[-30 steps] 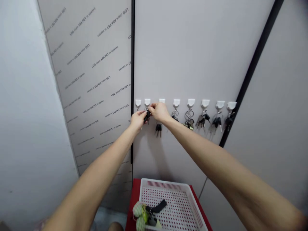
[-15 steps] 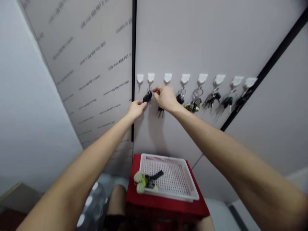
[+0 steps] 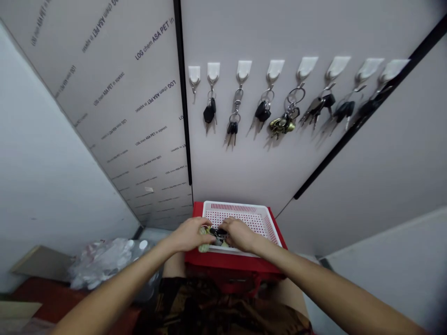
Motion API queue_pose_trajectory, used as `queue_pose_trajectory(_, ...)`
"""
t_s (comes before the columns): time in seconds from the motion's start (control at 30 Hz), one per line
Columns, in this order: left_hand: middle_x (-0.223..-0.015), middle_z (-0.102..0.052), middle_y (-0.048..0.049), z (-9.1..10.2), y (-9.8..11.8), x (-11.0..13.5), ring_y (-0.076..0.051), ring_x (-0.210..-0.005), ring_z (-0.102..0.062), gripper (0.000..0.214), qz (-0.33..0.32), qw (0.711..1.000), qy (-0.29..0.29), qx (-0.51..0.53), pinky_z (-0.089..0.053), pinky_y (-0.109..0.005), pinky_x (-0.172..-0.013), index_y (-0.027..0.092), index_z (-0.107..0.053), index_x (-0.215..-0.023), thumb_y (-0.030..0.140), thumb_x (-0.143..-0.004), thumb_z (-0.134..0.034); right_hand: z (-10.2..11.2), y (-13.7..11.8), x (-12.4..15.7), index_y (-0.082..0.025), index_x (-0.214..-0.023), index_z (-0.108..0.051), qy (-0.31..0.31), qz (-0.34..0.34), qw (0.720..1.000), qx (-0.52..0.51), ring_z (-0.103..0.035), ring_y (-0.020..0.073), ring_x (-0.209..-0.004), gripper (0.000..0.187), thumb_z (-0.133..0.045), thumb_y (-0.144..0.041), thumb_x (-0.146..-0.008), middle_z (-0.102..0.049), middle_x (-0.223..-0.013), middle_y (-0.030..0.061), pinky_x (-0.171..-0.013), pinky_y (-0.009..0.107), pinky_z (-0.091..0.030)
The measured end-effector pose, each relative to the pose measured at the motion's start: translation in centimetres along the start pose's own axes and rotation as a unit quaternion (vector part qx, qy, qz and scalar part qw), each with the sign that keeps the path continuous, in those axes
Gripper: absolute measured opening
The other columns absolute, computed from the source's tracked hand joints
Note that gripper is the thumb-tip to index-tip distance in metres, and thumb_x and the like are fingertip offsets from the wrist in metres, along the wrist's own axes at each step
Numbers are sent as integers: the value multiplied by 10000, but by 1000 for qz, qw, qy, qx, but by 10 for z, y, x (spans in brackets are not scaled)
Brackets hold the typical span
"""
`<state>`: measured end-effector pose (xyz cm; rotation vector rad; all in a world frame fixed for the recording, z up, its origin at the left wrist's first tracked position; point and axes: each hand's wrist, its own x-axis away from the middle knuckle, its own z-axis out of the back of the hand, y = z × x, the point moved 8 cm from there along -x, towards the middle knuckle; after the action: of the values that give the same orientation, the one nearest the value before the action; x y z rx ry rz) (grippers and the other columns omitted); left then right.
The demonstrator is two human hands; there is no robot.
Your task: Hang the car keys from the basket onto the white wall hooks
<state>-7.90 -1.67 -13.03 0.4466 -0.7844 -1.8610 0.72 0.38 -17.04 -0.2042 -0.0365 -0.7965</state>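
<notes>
Keychain point(image 3: 218, 232) in tray point(image 3: 237, 205) gripped by closed left hand point(image 3: 188, 235) and right hand point(image 3: 240, 235), both now lowered from the wall hooks point(image 3: 274, 70), seven bearing keys point(image 3: 262, 111).

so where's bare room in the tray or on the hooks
In the white tray, bare floor runs along the far rim and past the right hand to the right end. The left hand and right hand crowd the green charm and black key fob. The leftmost wall hook is free; the other hooks hold keys.

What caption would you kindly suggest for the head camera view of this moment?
Left hand and right hand handle a black key fob over a white tray below wall-hung keys.
</notes>
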Motion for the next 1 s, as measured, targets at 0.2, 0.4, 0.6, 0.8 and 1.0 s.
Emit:
queue_pose_trajectory(0.2, -824, -555, -47, -7, 7, -16, -170, -759, -471, 329, 7, 999, 6, -53, -334, -242, -665, 168, -528, -837, 324, -548, -508, 31, 10, -2, -146, -745, -554, 29, -24, 999, 17, -491, 158, -723, 189, -434, -181, -603, -566, -755, 73, -637, 237, -331)
queue_pose_trajectory(0.4, -696, -534, -6, -1, 38, -36, -101, -624, -448, 212, -52, 982, 26, 178, -338, -191, -565, 137, -522, -789, 214, -658, -374, 114, -1, 8, -174, -743, -574, 72, 24, 996, -42, -499, 121, -632, 191, -460, -204, -592, -584, -697, 26, -553, 196, -333)
queue_pose_trajectory(0.6, -591, -470, 3, 38, 57, -45, -87, -570, -422, 279, -80, 942, 116, 305, -335, -191, -539, 122, -522, -780, 338, -678, -377, 182, 9, 9, -144, -682, -550, 147, -14, 968, -201, -463, 82, -521, 158, -499, -220, -552, -543, -586, -6, -468, 176, -335)
queue_pose_trajectory(0.8, -534, -422, 19, 100, 75, -59, -66, -498, -401, 299, -104, 882, 227, 399, -332, -187, -499, 118, -505, -742, 386, -627, -436, 245, 6, -8, -129, -794, -451, 302, 10, 872, -386, -462, 63, -452, 217, -458, -230, -602, -467, -515, -40, -476, 195, -378)
queue_pose_trajectory(1.0, -506, -421, 35, 166, 90, -62, -52, -462, -391, 203, -151, 828, 332, 426, -319, -174, -463, 127, -490, -683, 316, -616, -456, 307, -18, -35, -169, -855, -363, 420, 49, 832, -359, -473, 63, -421, 265, -445, -196, -605, -464, -517, -60, -434, 187, -395)
